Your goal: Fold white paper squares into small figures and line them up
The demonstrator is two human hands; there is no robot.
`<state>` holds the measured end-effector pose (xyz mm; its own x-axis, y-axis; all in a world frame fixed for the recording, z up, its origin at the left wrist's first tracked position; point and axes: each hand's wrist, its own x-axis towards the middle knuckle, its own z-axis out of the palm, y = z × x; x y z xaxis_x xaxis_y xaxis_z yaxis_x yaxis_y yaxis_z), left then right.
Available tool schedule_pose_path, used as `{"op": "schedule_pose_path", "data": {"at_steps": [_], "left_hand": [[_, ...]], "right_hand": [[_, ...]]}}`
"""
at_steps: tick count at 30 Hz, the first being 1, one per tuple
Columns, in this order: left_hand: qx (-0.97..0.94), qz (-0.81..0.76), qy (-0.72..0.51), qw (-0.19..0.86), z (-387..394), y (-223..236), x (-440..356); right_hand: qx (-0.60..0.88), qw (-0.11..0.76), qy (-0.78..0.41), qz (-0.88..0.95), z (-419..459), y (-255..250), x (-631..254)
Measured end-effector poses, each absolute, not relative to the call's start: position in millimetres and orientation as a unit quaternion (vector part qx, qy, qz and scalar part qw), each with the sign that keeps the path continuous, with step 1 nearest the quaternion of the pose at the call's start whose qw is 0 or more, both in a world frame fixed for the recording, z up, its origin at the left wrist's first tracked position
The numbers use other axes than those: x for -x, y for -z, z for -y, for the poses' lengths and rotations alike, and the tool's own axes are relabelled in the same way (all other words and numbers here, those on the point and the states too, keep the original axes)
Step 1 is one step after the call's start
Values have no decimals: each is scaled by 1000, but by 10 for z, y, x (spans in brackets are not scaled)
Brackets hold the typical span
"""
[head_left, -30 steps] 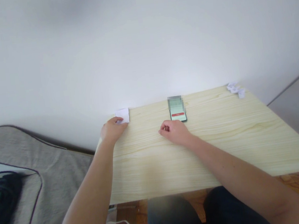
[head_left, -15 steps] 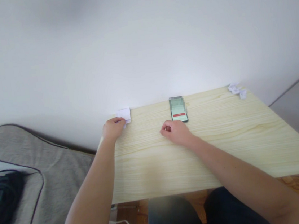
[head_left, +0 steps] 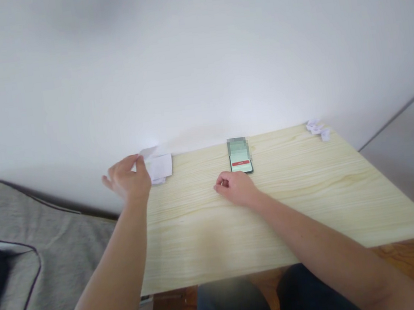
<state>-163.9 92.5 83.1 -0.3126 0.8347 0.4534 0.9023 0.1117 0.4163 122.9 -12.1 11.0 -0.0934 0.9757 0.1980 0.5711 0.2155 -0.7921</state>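
My left hand (head_left: pixel 128 177) is raised at the far left corner of the pale wooden table (head_left: pixel 310 197). It pinches a small white paper sheet (head_left: pixel 149 152) between thumb and fingers. Just right of it a small stack of white paper (head_left: pixel 160 167) lies on the corner. My right hand (head_left: pixel 237 188) rests on the table in a loose fist, with nothing visible in it. A phone (head_left: pixel 240 157) with a lit screen lies just beyond its knuckles.
Crumpled white paper bits (head_left: pixel 318 128) sit at the far right corner by the white wall. A grey padded bag (head_left: pixel 48 245) lies on the left, beside the table. My dark-trousered legs (head_left: pixel 248 303) show under the near edge, above a wooden floor.
My left hand has lifted off the paper stack and moved left with one sheet pinched in it. The right hand stays put. The view shifted slightly right.
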Motion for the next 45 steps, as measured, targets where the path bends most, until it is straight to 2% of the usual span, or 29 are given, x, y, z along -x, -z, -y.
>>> {"op": "schedule_pose_path", "data": {"at_steps": [3, 5, 8, 11, 15, 20, 33, 41, 45], "left_hand": [[591, 667, 433, 136, -652, -938, 1423], [619, 601, 495, 98, -405, -864, 1164], [707, 483, 509, -87, -31, -620, 733], [701, 419, 487, -308, 197, -407, 471], [663, 318, 453, -504, 200, -278, 455], [601, 280, 432, -612, 87, -191, 507], [534, 311, 428, -659, 41, -186, 543], [571, 395, 453, -559, 9, -134, 576], [586, 451, 495, -456, -104, -228, 769]], "right_hand": [[562, 381, -289, 675, 122, -124, -1214], [539, 418, -350, 642, 113, -143, -1207], [430, 508, -528, 527, 84, -179, -1225], [353, 538, -632, 432, 65, -212, -1263], [360, 525, -639, 432, 102, -246, -1264], [357, 491, -642, 468, 144, -217, -1180], [358, 470, -660, 464, 151, -214, -1182], [393, 471, -635, 469, 105, -178, -1195], [429, 503, -587, 467, 64, -129, -1196]]}}
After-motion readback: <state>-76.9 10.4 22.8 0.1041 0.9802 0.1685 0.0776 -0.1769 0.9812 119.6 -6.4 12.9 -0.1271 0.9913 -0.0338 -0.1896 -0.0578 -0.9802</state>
